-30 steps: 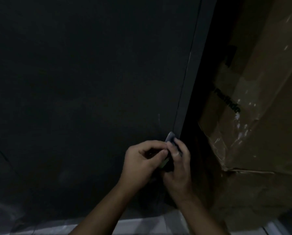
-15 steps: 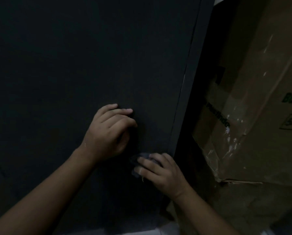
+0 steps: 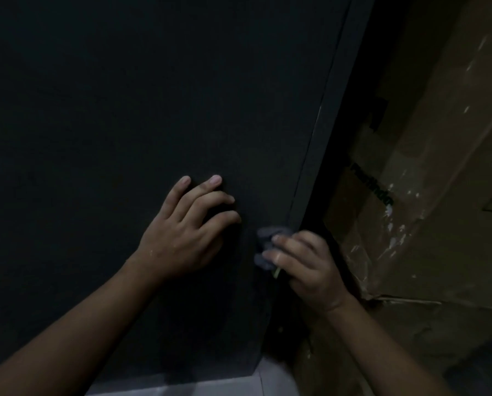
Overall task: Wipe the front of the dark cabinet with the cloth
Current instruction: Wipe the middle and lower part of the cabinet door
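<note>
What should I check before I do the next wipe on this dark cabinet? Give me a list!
1. Grip: ok. The right hand grips the grey cloth.
2. Contact: ok. The grey cloth looks pressed against the cabinet front, near its right edge.
3. Path to the left: not ok. The left hand rests on the cabinet front just beside the grey cloth.
4. Room to the right: not ok. A cardboard box stands close past the edge.
5. Dirt left to wipe: cannot tell, the picture is too dark.
</note>
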`<state>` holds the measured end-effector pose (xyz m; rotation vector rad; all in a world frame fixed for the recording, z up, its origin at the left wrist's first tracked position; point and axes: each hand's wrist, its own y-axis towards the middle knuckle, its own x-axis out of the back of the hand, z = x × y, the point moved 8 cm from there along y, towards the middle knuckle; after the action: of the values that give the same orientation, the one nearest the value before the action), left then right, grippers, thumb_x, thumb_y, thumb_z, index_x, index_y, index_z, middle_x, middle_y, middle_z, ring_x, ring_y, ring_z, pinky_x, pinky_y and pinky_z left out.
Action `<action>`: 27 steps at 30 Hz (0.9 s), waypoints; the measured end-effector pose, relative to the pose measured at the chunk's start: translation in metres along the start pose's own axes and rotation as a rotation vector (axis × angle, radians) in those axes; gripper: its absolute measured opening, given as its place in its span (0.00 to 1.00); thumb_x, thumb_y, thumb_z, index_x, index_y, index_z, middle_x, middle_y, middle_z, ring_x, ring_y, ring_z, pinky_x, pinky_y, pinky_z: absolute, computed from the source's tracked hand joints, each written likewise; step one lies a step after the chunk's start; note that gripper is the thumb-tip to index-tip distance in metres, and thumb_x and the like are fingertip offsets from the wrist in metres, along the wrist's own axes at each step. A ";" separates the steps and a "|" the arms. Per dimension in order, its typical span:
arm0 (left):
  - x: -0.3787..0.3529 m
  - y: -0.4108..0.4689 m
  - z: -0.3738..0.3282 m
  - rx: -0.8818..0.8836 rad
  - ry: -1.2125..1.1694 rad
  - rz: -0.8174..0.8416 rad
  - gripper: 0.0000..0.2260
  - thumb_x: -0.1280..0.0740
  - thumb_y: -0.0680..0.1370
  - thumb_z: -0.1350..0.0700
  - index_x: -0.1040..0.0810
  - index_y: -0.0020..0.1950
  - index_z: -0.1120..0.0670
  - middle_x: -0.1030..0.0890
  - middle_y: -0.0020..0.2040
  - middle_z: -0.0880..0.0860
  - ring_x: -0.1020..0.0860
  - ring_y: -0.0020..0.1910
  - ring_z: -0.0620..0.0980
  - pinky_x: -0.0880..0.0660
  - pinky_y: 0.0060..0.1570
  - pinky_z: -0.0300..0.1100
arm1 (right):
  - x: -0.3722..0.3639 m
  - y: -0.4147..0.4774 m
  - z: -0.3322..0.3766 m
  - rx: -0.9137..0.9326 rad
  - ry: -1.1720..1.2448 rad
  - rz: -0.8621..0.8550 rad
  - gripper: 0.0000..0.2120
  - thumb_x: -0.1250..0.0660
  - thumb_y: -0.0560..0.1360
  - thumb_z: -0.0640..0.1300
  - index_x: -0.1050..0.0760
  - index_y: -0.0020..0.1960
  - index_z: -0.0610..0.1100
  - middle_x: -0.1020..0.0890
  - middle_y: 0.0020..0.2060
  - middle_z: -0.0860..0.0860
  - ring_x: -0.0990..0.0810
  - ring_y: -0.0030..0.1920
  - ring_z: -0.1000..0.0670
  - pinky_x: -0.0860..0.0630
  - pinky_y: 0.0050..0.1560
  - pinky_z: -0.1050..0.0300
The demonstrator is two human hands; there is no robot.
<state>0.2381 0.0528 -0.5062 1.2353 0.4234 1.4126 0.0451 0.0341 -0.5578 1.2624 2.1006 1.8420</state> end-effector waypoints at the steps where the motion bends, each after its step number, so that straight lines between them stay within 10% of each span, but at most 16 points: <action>1: -0.003 -0.005 -0.003 -0.005 -0.001 0.009 0.11 0.40 0.83 0.51 0.25 0.63 0.50 0.30 0.69 0.54 0.40 0.77 0.56 0.49 0.78 0.56 | -0.010 -0.019 0.006 0.035 0.013 0.083 0.08 0.33 0.83 0.41 0.18 0.59 0.45 0.18 0.61 0.47 0.21 0.53 0.43 0.22 0.54 0.49; 9: -0.035 -0.066 -0.028 -0.101 -0.023 0.133 0.12 0.36 0.81 0.51 0.24 0.63 0.52 0.35 0.77 0.54 0.39 0.78 0.56 0.49 0.78 0.57 | -0.087 -0.158 0.049 0.203 0.033 0.605 0.09 0.33 0.81 0.50 0.24 0.61 0.54 0.24 0.64 0.54 0.26 0.59 0.48 0.22 0.51 0.52; 18: -0.037 -0.087 -0.029 -0.069 -0.012 0.049 0.10 0.37 0.82 0.53 0.23 0.62 0.53 0.31 0.74 0.54 0.35 0.76 0.53 0.47 0.78 0.52 | -0.055 -0.060 0.044 -0.111 0.046 0.082 0.09 0.34 0.83 0.40 0.17 0.59 0.43 0.17 0.60 0.45 0.19 0.52 0.42 0.22 0.57 0.50; 27: -0.047 -0.117 -0.037 -0.021 -0.001 0.004 0.10 0.35 0.81 0.53 0.22 0.61 0.52 0.31 0.75 0.54 0.38 0.78 0.52 0.47 0.77 0.52 | -0.146 -0.196 0.106 0.363 -0.012 0.715 0.16 0.42 0.78 0.46 0.27 0.64 0.54 0.23 0.66 0.53 0.29 0.63 0.47 0.30 0.60 0.50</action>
<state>0.2557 0.0580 -0.6361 1.2208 0.4047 1.4160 0.0974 0.0402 -0.8189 2.3487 2.2206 1.6574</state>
